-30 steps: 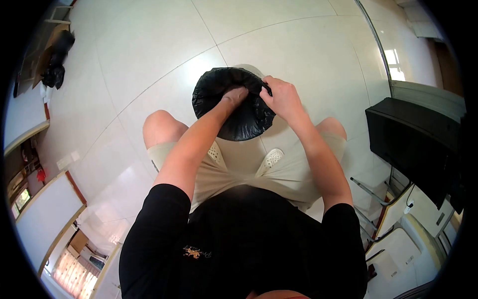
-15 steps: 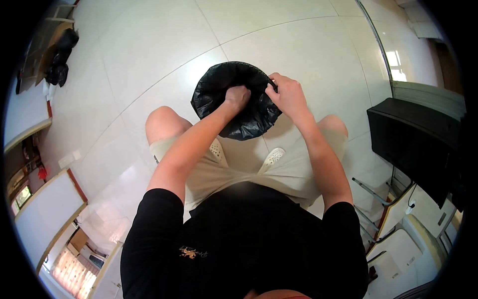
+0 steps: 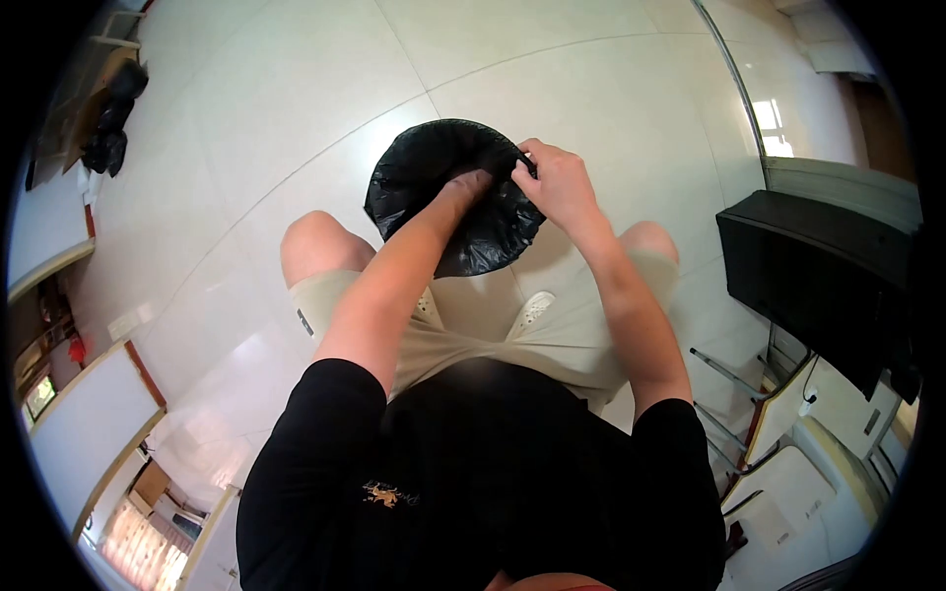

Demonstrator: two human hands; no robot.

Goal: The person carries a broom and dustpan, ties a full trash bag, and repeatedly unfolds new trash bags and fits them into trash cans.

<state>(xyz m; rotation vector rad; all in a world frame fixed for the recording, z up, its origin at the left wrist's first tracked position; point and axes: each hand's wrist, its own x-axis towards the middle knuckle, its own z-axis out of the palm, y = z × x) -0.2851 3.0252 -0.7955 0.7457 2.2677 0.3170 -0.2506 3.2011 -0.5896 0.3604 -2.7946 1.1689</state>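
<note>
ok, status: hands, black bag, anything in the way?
Left hand inside the black bag, grip unclear. Right hand pinching its rim. Bag wide open. No obstruction seen at either hand.

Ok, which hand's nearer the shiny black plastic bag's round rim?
Right. The right hand holds the rim; the left hand is inside the bag.

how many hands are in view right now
2. The left hand reaches inside the black bag, its fingers partly hidden; the right hand holds the bag's rim. No other hand shows.
</note>
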